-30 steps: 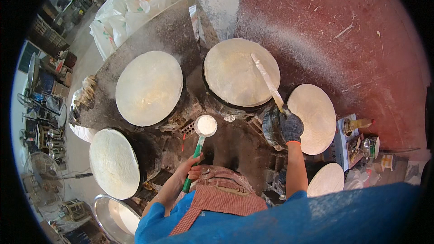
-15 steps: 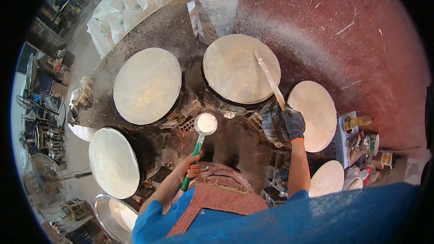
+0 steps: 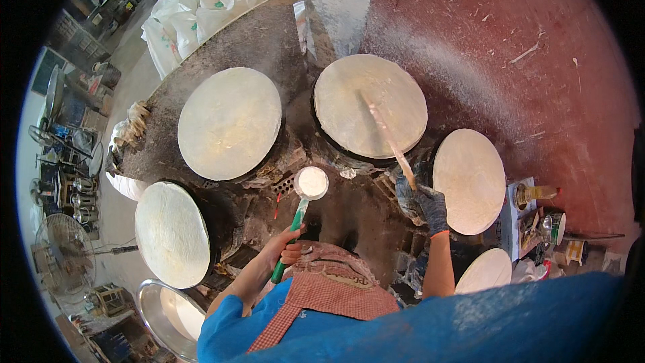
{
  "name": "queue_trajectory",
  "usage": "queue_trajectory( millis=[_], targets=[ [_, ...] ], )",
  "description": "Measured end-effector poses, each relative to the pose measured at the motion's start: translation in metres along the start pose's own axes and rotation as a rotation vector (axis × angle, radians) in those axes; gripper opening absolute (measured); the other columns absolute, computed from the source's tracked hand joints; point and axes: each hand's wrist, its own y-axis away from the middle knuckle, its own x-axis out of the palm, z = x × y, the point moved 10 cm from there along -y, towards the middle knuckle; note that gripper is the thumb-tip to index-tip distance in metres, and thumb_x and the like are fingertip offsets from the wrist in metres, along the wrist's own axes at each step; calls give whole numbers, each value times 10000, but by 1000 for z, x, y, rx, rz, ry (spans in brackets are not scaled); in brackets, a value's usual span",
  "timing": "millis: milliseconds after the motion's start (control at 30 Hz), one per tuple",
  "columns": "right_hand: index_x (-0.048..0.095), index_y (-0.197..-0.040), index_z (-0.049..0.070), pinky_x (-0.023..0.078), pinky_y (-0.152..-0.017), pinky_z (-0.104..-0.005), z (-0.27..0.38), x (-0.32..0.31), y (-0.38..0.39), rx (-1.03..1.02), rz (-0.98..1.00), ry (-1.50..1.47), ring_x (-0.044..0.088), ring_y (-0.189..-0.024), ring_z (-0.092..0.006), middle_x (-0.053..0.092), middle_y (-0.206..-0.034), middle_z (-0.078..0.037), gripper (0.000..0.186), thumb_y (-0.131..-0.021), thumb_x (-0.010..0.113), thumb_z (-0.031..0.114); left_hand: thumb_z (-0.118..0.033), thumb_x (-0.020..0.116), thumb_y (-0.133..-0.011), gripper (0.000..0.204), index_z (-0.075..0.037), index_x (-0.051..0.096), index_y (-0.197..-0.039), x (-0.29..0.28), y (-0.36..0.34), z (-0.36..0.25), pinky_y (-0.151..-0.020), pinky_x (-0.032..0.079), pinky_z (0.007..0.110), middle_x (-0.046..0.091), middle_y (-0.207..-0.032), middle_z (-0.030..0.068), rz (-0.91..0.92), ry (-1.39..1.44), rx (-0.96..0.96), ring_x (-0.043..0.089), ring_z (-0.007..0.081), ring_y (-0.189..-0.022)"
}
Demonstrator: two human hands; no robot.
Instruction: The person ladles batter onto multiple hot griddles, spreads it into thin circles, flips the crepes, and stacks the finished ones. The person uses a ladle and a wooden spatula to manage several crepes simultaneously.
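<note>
My bare left hand (image 3: pixel 285 250) is wrapped round the green handle of a ladle (image 3: pixel 312 183); its round cup holds something white. My right hand (image 3: pixel 430 208), in a dark glove, grips a long flat stick (image 3: pixel 388 136) that looks like a wooden spatula. The stick's far end reaches over the pale round sheet (image 3: pixel 346 121) on the far middle griddle; whether it touches the surface, I cannot tell. Right of my gloved hand is another pale round sheet (image 3: pixel 468 181). More lie at the far left (image 3: pixel 230 123), near left (image 3: pixel 172 234) and near right (image 3: pixel 485 271).
A metal bowl (image 3: pixel 149 296) with pale batter stands at the lower left. Beyond it are a standing fan (image 3: pixel 64 245) and shelved equipment. White plastic bags (image 3: pixel 178 23) sit past the counter. A red wall (image 3: pixel 484 40) rises on the right; a bottle (image 3: pixel 541 192) and jars stand near it.
The stick's far end has moved left and nearer across the far middle sheet, my right hand drawing back toward me. My left hand still holds the ladle. The whole view has shifted slightly.
</note>
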Motion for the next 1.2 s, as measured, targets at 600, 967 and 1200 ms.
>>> queue_trajectory(
  millis=[600, 967, 1200],
  targets=[
    [594, -1138, 205, 482, -694, -443, 93, -5, -9, -168, -205, 969, 618, -803, -353, 649, -864, -172, 353, -836, 536, 379, -238, 403, -981, 251, -265, 418, -1230, -6, 4, 6, -325, 232, 245, 267, -556, -25, 17, -11, -32, 231, 71, -403],
    [612, -1145, 147, 480, -755, -399, 62, -30, -12, -90, -208, 979, 619, -861, -329, 644, -949, -175, 352, -828, 570, 295, -230, 418, -974, 261, -261, 415, -1233, -17, 12, 2, -322, 234, 246, 274, -559, -20, -25, -67, 18, 240, 71, -408],
    [646, -1047, -14, 471, -662, -289, -4, -3, -41, 108, -99, 2, 599, -711, -163, 672, -828, -85, 244, -828, 631, 94, -224, 432, -969, 278, -252, 403, -1244, -18, 15, 2, -321, 237, 253, 277, -558, -17, -15, -62, 17, 247, 71, -409]
  ],
)
